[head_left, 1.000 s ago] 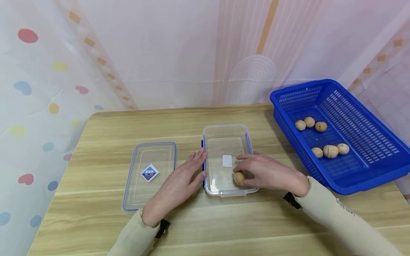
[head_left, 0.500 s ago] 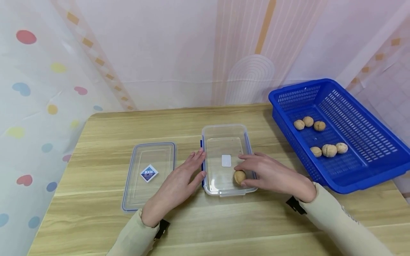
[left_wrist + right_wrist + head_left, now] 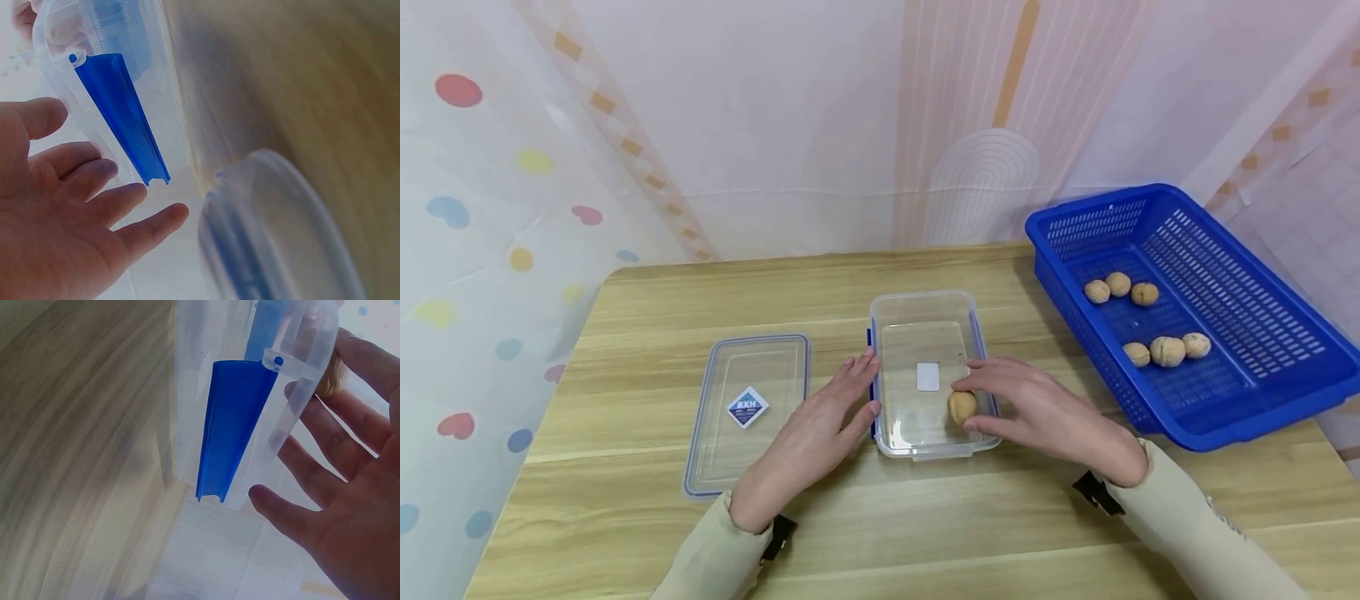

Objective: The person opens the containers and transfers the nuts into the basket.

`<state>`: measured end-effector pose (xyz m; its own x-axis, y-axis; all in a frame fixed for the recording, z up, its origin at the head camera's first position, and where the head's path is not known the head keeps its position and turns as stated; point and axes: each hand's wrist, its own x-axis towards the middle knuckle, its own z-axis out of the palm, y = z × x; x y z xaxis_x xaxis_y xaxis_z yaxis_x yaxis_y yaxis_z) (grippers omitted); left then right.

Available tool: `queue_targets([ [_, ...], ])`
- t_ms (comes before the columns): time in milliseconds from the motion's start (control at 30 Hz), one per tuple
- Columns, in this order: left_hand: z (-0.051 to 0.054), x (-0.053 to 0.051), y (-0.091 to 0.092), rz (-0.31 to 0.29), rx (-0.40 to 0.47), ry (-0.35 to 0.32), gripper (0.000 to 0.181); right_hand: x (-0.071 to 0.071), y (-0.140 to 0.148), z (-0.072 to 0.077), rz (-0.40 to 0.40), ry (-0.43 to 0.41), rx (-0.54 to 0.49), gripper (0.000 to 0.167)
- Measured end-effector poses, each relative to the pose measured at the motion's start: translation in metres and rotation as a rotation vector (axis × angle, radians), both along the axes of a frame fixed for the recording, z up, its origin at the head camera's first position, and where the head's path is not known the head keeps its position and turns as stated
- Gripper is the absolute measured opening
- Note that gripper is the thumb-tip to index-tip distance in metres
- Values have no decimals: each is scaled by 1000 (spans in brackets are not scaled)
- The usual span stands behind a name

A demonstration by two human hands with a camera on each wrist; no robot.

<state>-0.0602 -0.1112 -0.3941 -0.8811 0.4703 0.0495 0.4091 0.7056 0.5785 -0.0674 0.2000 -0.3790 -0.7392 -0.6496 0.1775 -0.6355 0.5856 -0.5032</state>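
Note:
A walnut (image 3: 962, 407) is pinched between the thumb and fingers of my right hand (image 3: 1037, 408), over the right front part of a clear plastic box (image 3: 917, 425). In the right wrist view the walnut (image 3: 332, 378) shows partly behind the box's rim, near the blue latch (image 3: 236, 425). My left hand (image 3: 812, 433) lies along the box's left side, its fingers extended at the wall. The left wrist view has that hand's spread fingers (image 3: 150, 234) beside another blue latch (image 3: 122, 112). A white label (image 3: 928, 377) is visible at the box's bottom.
To the left, a clear lid (image 3: 715, 454) with a blue seal and a BXH sticker lies flat on the wooden table (image 3: 880, 533). At the right stands a blue slotted basket (image 3: 1247, 417) with several walnuts (image 3: 1168, 352). A patterned cloth (image 3: 790, 125) hangs behind the table.
My right hand and the walnut have shifted slightly to the right and away from me relative to the box. The left hand stays at the box's side. The view has drifted slightly.

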Motion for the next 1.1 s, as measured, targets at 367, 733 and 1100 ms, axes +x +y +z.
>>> queue_targets([
  [367,0,-1,-1,-4,6,0,58,15,10,9,-67,94,-107,44],
  [733,-1,-1,-1,-2,11,-4,58,24,23,22,-95,275,-225,50],
  [1100,-1,-1,-1,-6,18,-2,58,36,43,34,-206,243,-191,50],
])
